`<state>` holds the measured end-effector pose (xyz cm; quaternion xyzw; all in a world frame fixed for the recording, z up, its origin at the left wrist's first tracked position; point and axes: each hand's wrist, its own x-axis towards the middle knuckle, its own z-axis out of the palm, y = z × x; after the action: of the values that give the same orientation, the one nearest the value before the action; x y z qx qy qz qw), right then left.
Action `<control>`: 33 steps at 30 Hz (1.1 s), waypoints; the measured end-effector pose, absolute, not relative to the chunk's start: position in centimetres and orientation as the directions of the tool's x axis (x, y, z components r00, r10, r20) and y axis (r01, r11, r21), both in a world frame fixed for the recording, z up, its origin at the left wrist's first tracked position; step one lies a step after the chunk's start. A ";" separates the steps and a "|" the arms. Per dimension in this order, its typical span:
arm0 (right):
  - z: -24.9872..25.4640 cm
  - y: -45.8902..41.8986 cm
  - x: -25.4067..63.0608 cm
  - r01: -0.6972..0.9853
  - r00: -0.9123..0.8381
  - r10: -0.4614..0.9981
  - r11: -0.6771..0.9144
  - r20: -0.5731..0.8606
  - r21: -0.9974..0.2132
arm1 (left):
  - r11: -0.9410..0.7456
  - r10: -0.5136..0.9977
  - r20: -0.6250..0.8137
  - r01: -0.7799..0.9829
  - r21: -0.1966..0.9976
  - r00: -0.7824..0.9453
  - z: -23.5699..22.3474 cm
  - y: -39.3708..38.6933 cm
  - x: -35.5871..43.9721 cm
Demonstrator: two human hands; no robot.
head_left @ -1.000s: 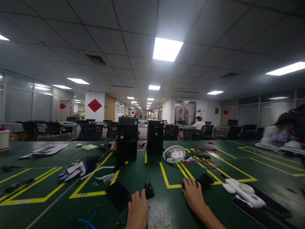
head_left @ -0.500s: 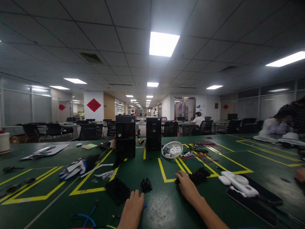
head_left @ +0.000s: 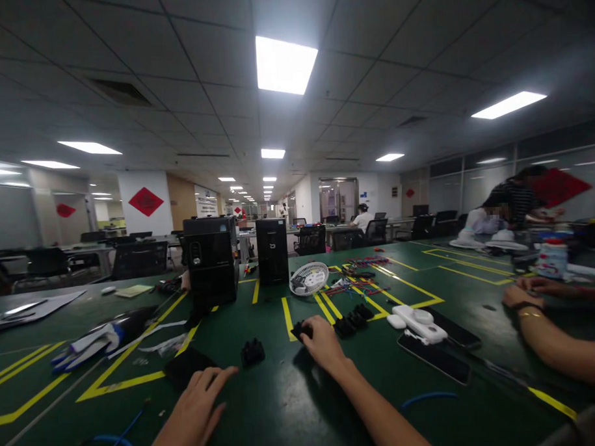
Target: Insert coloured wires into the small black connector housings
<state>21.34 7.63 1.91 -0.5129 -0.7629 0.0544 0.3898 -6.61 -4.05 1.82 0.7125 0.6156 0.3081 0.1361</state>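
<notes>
My right hand (head_left: 322, 344) is closed on a small black part (head_left: 297, 330), pinched between thumb and fingers over the green table. Just right of it, several similar black parts (head_left: 352, 321) stand in a row; their exact kind is too dark to tell. Another black part (head_left: 253, 353) sits alone between my two hands. My left hand (head_left: 195, 409) is open, fingers apart and palm down, with nothing in it. Beyond its fingertips lies a flat black object (head_left: 188, 368), partly covered by the hand.
Two black computer towers (head_left: 212, 262) stand at the back. A white basket (head_left: 309, 279) lies near coloured wires (head_left: 355, 286). Phones (head_left: 433, 358) and a white device (head_left: 421, 324) lie right. A co-worker's arm (head_left: 550, 338) rests at the right edge. Gloves (head_left: 94, 344) lie left.
The view has turned right. My right hand has drawn one black part away from the row, leftward. My left hand has moved back from the lone black part, its fingers spreading.
</notes>
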 end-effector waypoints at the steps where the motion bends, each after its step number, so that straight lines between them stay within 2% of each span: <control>1: 2.0 7.2 20.6 0.661 -0.166 0.809 0.516 0.564 -0.545 | -0.205 0.962 0.272 0.615 0.761 -0.016 2.4 -3.6 -5.0; 2: 2.2 6.5 19.8 0.579 -0.167 0.794 0.558 0.584 -0.594 | -0.168 0.972 0.216 0.378 0.910 -0.088 2.9 -3.0 -3.1; 3: 2.3 5.7 18.9 0.505 -0.177 0.783 0.593 0.597 -0.627 | -0.100 0.982 0.116 0.108 0.989 -0.149 3.2 -2.3 -1.0; 5: 2.7 3.5 17.4 0.396 -0.241 0.755 0.650 0.610 -0.648 | 0.045 0.978 -0.109 -0.327 0.944 -0.180 3.4 -0.7 2.9; 6: 3.0 2.3 16.9 0.362 -0.290 0.735 0.677 0.613 -0.641 | 0.051 0.964 -0.162 -0.451 0.891 -0.211 3.2 0.1 4.5; 8: 3.4 0.0 17.4 0.337 -0.398 0.687 0.726 0.608 -0.600 | 0.020 0.949 -0.198 -0.581 0.814 -0.245 2.3 1.3 6.5; 11: 3.1 -2.3 22.3 0.488 -0.444 0.698 0.715 0.563 -0.501 | 0.050 0.962 -0.202 -0.611 0.790 -0.182 0.6 2.2 6.9; 13: 1.9 -3.1 27.9 0.721 -0.323 0.794 0.559 0.515 -0.409 | 0.117 0.964 -0.234 -0.596 0.794 -0.123 -0.3 2.1 6.6; 15: 0.2 -3.6 33.9 0.896 -0.167 0.888 0.318 0.429 -0.311 | 0.148 0.963 -0.252 -0.587 0.796 -0.098 -0.6 2.0 6.4; 16: -0.7 -3.7 36.5 0.939 -0.107 0.917 0.221 0.384 -0.265 | 0.145 0.966 -0.242 -0.584 0.799 -0.091 -0.6 2.0 6.5; 18: -2.0 -3.9 40.4 0.968 -0.072 0.946 0.142 0.316 -0.205 | 0.116 0.974 -0.207 -0.578 0.807 -0.094 -0.5 2.2 6.7; 22: -2.3 -3.5 41.3 0.962 -0.163 0.949 0.214 0.269 -0.171 | 0.077 0.973 -0.188 -0.576 0.814 -0.135 -0.7 3.1 6.7; 28: -0.3 -1.2 34.8 0.946 -0.272 0.917 0.311 0.292 -0.095 | 0.103 0.968 -0.212 -0.561 0.822 -0.133 -1.3 3.6 4.9; 30: 0.4 -0.1 32.5 0.931 -0.303 0.916 0.344 0.261 -0.126 | 0.090 0.971 -0.197 -0.550 0.831 -0.139 -1.1 3.6 4.6; 33: 1.8 1.6 29.3 0.890 -0.344 0.918 0.386 0.198 -0.242 | 0.058 0.972 -0.175 -0.556 0.829 -0.159 -0.7 3.3 4.6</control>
<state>29.33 1.57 1.77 -0.5522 -0.8185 0.0454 0.1519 4.65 3.30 -0.72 0.2511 0.4143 0.6386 0.5979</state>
